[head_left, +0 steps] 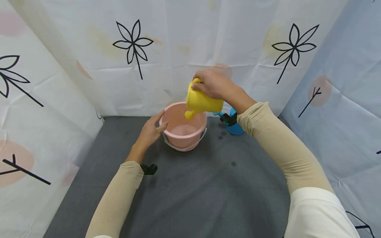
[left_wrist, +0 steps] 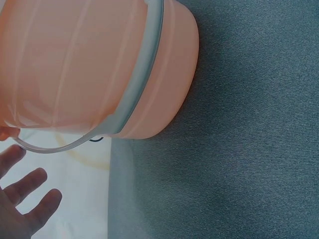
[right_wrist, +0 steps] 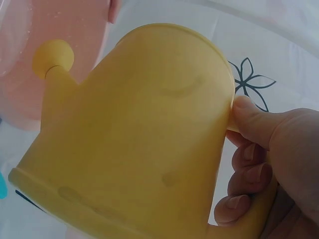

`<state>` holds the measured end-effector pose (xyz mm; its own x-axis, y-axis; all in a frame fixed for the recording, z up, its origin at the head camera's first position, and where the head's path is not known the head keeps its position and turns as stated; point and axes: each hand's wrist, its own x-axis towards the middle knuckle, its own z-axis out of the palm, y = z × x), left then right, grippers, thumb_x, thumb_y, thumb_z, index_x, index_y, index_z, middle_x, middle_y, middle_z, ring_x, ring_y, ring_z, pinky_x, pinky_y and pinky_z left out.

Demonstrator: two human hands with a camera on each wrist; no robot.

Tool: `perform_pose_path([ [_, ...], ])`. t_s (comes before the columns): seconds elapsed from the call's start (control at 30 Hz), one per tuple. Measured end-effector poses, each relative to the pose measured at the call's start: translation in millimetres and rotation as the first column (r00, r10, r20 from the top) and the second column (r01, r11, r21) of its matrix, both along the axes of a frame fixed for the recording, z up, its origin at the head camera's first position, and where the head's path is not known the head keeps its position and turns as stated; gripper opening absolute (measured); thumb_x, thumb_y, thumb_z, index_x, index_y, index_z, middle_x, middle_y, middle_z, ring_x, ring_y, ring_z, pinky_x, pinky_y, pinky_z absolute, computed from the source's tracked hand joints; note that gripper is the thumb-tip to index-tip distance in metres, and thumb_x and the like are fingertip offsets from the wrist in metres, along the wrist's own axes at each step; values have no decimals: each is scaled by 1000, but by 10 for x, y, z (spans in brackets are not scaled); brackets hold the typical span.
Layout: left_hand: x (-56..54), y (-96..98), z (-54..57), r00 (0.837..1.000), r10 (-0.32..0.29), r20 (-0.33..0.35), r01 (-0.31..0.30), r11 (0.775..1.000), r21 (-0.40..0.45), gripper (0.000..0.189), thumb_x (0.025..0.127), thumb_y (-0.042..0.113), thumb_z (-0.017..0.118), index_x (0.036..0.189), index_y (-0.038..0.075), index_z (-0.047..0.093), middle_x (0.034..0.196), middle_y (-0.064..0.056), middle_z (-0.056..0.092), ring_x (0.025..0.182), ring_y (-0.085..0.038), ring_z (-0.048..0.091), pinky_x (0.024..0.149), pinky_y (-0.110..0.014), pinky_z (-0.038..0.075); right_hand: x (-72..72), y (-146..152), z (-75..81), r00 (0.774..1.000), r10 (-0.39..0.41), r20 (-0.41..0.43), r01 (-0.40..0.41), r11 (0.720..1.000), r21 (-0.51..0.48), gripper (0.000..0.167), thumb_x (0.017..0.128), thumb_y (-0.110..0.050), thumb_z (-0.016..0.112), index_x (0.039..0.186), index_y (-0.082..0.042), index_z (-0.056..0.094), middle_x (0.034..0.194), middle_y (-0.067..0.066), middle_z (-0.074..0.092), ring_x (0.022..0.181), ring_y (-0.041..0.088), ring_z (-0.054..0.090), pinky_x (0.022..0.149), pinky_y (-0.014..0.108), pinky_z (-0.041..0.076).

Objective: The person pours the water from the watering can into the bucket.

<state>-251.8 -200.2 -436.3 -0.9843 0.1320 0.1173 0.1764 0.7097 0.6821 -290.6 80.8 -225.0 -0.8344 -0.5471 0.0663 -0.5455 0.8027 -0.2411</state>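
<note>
My right hand (head_left: 215, 83) grips the handle of a yellow watering can (head_left: 205, 100), fingers curled round it as the right wrist view shows. The can is tipped over the pink bucket (head_left: 184, 141), its round spout head (right_wrist: 53, 59) above the opening. Clear water with small bubbles (head_left: 184, 129) lies in the bottom of the bucket. At the bucket's left rim rests my left hand (head_left: 150, 131), thumb and fingers fairly straight. In the left wrist view its fingers (left_wrist: 31, 185) are spread beside the bucket's white handle (left_wrist: 142, 64), which hangs down in front.
Behind my right wrist, a blue plastic thing (head_left: 235, 129) stands on the dark grey tabletop (head_left: 208, 191), partly hidden. Damp spots mark the cloth to the right of the bucket. White patterned curtains (head_left: 178, 49) enclose the back and both sides.
</note>
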Motion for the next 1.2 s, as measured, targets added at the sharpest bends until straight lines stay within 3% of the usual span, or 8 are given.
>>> perform_pose_path([
  [0.27,-11,-6,-7,1000,0,6,0,1000,0,64,105,47,52,163,34,27,166,-11,34,154,-41,28,121,-65,26,-6,-15,13,1000,18,-10,-18,1000,24,41,105,-32,58,135,-5,61,129,14,67,110,29,61,101,42,51],
  [0.57,-28,1,14,1000,-11,9,11,1000,-14,70,102,61,47,163,33,26,167,-12,33,154,-41,28,122,-64,26,3,-35,76,999,30,13,-30,999,20,40,106,-31,55,135,-4,60,129,14,66,109,30,59,98,42,51],
  [1.2,0,1,-15,1000,-3,9,3,1000,4,67,104,55,50,163,33,27,166,-13,33,153,-42,29,119,-66,29,26,-126,74,997,71,25,-73,996,61,39,106,-34,56,133,-7,62,124,12,67,107,27,61,97,40,53],
])
